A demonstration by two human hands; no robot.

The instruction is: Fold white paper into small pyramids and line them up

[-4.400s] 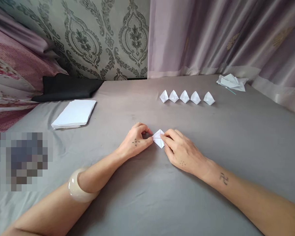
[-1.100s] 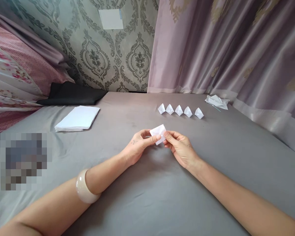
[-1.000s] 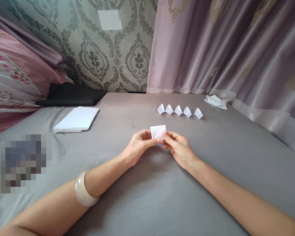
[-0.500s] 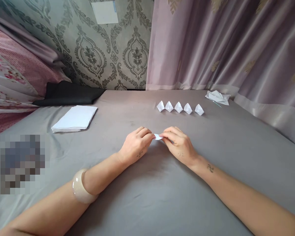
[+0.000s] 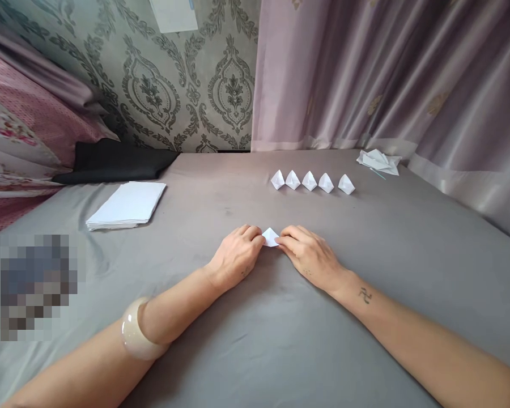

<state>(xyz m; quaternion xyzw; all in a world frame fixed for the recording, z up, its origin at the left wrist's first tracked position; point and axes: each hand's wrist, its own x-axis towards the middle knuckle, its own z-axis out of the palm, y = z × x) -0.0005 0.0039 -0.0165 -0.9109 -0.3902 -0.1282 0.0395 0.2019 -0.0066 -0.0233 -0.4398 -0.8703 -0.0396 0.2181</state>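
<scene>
A small folded white paper piece [image 5: 271,236] lies on the grey sheet [image 5: 255,340] between my two hands. My left hand [image 5: 236,258] curls its fingers against the paper's left edge and pinches it. From the right, my right hand [image 5: 310,256] presses its fingertips on the paper's other edge. Only a small triangular part of the paper shows between the fingers. A pale bangle [image 5: 134,334] sits on my left forearm.
Several finished folded paper shapes [image 5: 312,181] stand in a row further back. A stack of white sheets [image 5: 127,204] lies at the left, a black cloth [image 5: 114,161] behind it. Crumpled paper scraps [image 5: 378,161] rest by the curtain [image 5: 386,73] at the right.
Both hands lowered the paper from the air down onto the grey sheet and turned palm-down over it. The paper now shows as a smaller triangle.
</scene>
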